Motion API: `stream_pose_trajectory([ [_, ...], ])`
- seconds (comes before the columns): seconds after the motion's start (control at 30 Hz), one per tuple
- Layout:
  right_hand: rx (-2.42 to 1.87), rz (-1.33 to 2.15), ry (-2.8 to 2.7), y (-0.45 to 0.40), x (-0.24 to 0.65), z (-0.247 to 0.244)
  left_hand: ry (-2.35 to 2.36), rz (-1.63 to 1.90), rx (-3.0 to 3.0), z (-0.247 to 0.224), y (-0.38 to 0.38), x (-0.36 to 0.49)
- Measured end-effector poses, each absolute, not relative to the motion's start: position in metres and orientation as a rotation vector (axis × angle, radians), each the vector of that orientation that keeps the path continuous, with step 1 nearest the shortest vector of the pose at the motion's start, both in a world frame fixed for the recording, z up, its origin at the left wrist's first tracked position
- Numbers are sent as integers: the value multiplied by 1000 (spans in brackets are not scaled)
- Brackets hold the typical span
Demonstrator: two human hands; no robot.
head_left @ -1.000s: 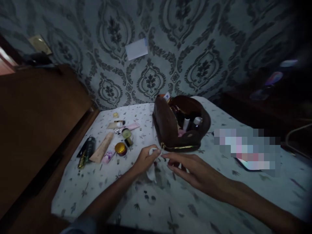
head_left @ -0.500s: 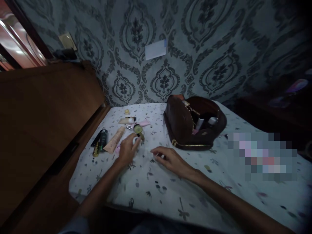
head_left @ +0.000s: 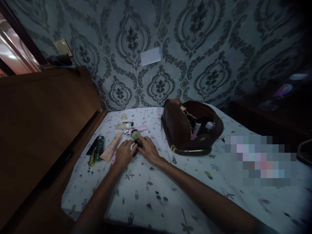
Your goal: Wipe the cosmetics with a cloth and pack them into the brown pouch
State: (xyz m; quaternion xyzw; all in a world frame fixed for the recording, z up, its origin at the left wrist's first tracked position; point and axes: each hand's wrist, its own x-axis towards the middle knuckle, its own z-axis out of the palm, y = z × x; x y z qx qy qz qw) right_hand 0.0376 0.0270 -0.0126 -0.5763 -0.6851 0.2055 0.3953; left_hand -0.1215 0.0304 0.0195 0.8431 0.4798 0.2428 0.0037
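Observation:
My left hand (head_left: 123, 153) is closed around a small item with a white part, too small to name, beside the peach tube (head_left: 112, 147). My right hand (head_left: 148, 149) has come up against it, its fingers bent at a small dark item next to the round green-topped jar (head_left: 135, 134). Behind the hands lie a pink tube (head_left: 142, 127) and a beige tube with a white cap (head_left: 122, 126). To their left are a dark green bottle (head_left: 99, 148) and a gold tube (head_left: 92, 158).
An open brown bag (head_left: 176, 130) with bottles inside stands right of the hands on the patterned white sheet (head_left: 146, 185). A wooden panel (head_left: 46, 120) rises at the left. Wallpaper is behind; a pixelated patch covers the right side.
My right hand has moved left and forward to meet my left hand among the cosmetics. The view has shifted slightly.

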Motion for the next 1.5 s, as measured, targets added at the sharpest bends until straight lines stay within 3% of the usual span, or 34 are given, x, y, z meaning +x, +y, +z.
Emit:
stream_pose_trajectory([
  [0.5,-1183,845,-1382,35,75,-36,1443,890,2490,11,34,-118],
  [1.13,-1361,505,-1618,12,93,-40,1325,1071,2123,30,37,-111],
  [1.33,-1377,463,-1630,15,94,-52,1373,1053,2286,44,75,-112],
  [1.5,-1361,437,-1692,14,96,-50,1585,940,2254,57,150,-123],
])
